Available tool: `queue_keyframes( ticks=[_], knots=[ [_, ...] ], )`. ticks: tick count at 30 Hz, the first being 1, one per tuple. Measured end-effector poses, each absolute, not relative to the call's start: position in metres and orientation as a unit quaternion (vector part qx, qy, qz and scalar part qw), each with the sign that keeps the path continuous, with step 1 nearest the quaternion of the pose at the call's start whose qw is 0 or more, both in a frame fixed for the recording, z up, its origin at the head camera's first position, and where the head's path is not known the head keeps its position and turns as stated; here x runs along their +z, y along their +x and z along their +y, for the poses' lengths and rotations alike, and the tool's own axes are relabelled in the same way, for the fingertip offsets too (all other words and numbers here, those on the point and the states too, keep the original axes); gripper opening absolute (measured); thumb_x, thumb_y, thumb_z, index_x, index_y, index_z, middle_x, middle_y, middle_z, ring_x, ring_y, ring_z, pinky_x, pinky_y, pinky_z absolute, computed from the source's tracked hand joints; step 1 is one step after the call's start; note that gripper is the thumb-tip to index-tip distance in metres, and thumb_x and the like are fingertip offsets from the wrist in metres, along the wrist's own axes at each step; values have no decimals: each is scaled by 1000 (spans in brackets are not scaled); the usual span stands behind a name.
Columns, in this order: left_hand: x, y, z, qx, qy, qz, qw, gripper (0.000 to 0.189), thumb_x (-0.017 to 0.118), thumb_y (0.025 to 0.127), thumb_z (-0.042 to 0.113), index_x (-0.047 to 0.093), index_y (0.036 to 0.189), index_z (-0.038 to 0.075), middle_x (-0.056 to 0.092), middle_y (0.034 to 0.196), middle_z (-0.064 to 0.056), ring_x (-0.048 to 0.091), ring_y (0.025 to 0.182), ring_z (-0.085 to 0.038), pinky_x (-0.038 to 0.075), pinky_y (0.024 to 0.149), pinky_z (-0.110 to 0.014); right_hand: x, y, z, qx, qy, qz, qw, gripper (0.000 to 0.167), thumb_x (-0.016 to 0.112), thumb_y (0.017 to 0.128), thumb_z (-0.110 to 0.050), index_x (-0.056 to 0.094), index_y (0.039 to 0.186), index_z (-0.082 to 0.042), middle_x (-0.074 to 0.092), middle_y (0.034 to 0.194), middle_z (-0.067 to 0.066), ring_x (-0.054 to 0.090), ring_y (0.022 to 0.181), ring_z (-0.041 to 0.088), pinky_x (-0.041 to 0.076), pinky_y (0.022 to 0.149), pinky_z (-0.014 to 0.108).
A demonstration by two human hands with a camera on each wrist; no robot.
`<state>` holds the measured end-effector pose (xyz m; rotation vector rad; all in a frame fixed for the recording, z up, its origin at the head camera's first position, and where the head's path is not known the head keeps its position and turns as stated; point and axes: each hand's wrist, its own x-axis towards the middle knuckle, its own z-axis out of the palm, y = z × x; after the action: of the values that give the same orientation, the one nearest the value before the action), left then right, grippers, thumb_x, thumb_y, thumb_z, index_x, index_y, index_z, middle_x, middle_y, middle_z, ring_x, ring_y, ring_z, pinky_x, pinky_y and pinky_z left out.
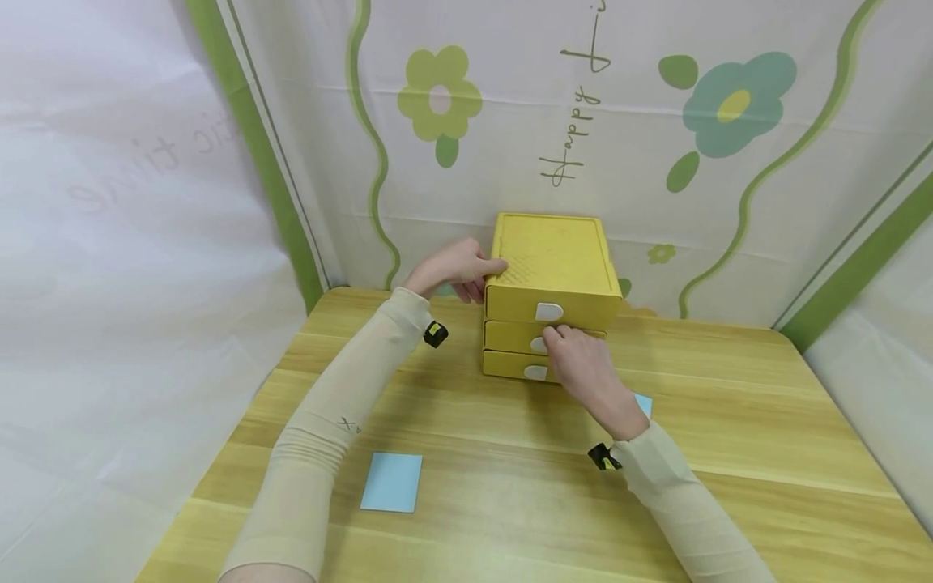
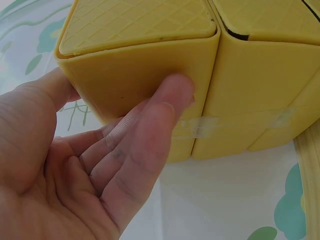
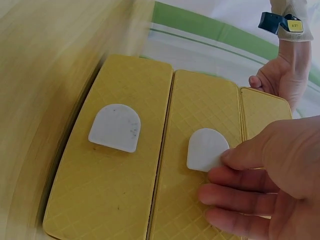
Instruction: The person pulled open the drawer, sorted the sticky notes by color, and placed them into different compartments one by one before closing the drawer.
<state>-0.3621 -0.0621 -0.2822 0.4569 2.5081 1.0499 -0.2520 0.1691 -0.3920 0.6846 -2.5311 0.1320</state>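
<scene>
A yellow three-drawer box point(image 1: 557, 253) stands on the wooden table, with rounded white handles on its drawer fronts. My left hand point(image 1: 459, 267) is at its upper left, thumb on the top edge. In the left wrist view, the fairly straight fingers point(image 2: 150, 135) rest against the box's side wall. My right hand point(image 1: 585, 368) is at the front, pinching the edge of the middle drawer's white handle point(image 3: 206, 149) between thumb and index finger. The other fingers spread over that drawer front. Below it, the bottom drawer's handle point(image 1: 535, 372) is untouched, as is the top handle point(image 1: 550, 312).
A light blue card point(image 1: 391, 483) lies on the table point(image 1: 496, 518) at the front left. Another blue card point(image 1: 644, 404) is partly hidden behind the right wrist. A flower-printed white curtain point(image 1: 510, 121) hangs close behind the box. Clear tape point(image 2: 200, 127) runs across its side.
</scene>
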Motion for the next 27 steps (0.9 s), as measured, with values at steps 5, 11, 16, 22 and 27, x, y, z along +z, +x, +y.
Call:
queue_keyframes(
  ticks=[5, 11, 16, 22, 27],
  knots=[
    [-283, -362, -62, 373, 169, 892, 191, 48, 55, 97, 43, 66, 70, 5, 74, 73, -12, 73, 65, -23, 61, 70, -42, -393, -253, 170, 51, 249, -934, 252, 23, 60, 90, 0, 48, 73, -9, 46, 60, 3, 39, 49, 16, 29, 37, 28],
    [-282, -362, -62, 373, 169, 892, 189, 48, 54, 98, 43, 67, 71, 5, 74, 74, -14, 73, 66, -23, 61, 70, -42, -392, -255, 169, 52, 247, -934, 251, 24, 59, 91, 1, 48, 72, -9, 44, 59, 2, 36, 49, 15, 26, 38, 25],
    [-283, -363, -63, 374, 166, 892, 191, 48, 54, 97, 43, 69, 74, 4, 74, 74, -13, 73, 66, -23, 61, 72, -44, -395, -255, 169, 48, 249, -928, 273, 25, 59, 93, -2, 48, 72, -9, 42, 57, 2, 34, 47, 14, 24, 37, 25],
    [-284, -363, -62, 368, 174, 893, 190, 48, 54, 98, 42, 68, 75, 3, 74, 74, -14, 73, 65, -23, 61, 69, -42, -403, -252, 171, 51, 263, -908, 322, 21, 63, 92, -6, 51, 75, -8, 40, 55, 0, 30, 44, 11, 19, 38, 22],
    [-284, -363, -62, 369, 173, 893, 188, 48, 53, 97, 42, 68, 75, 3, 74, 74, -14, 73, 66, -24, 61, 69, -42, -406, -250, 173, 61, 281, -902, 323, 20, 65, 91, -6, 53, 75, -10, 39, 54, -2, 27, 45, 9, 18, 38, 21]
  ],
)
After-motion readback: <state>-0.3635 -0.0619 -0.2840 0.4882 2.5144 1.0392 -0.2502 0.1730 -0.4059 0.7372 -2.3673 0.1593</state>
